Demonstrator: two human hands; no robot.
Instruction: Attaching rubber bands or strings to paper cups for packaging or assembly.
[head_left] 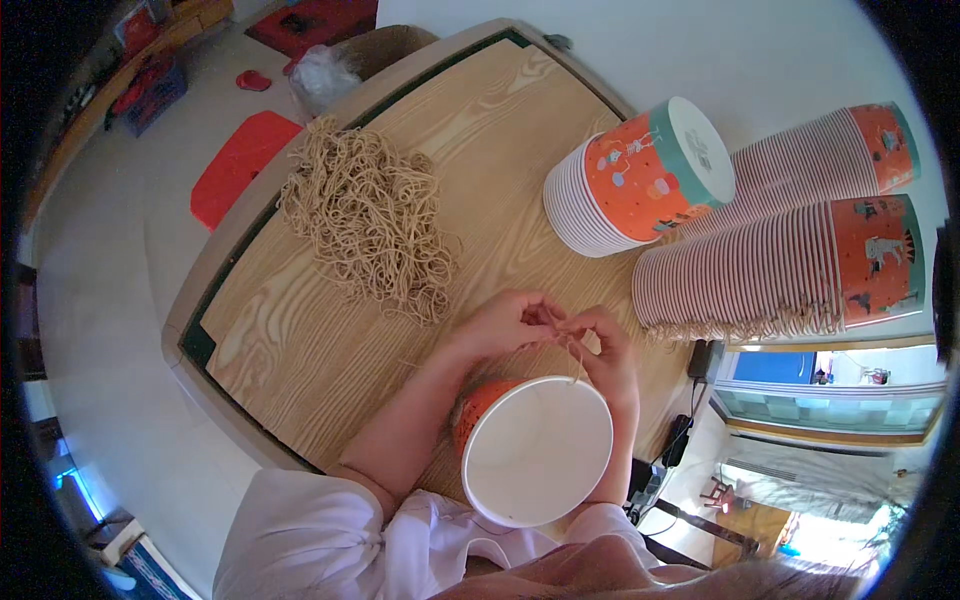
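While a flat red thing (245, 170) is seen past the edge of the wooden table (490, 130), a loose heap of tan string (370, 215) is spread on the tabletop, left of and beyond both hands, touched by neither. Farther right, the left hand (515, 322) is held with its fingertips pinched together on a short strand (575, 361). Just below the hands, a white-lined orange bucket (538, 452) is set close to the person's body, its open mouth turned upward. The strand is hung from the fingers down to the bucket's far rim; whether it is knotted cannot be told. By the right hand (603, 345), the strand is also pinched, close beside the left fingertips. Beyond, a short bucket stack (640, 175) is placed, then two longer stacks (780, 262), the nearer one fringed with string along its side.
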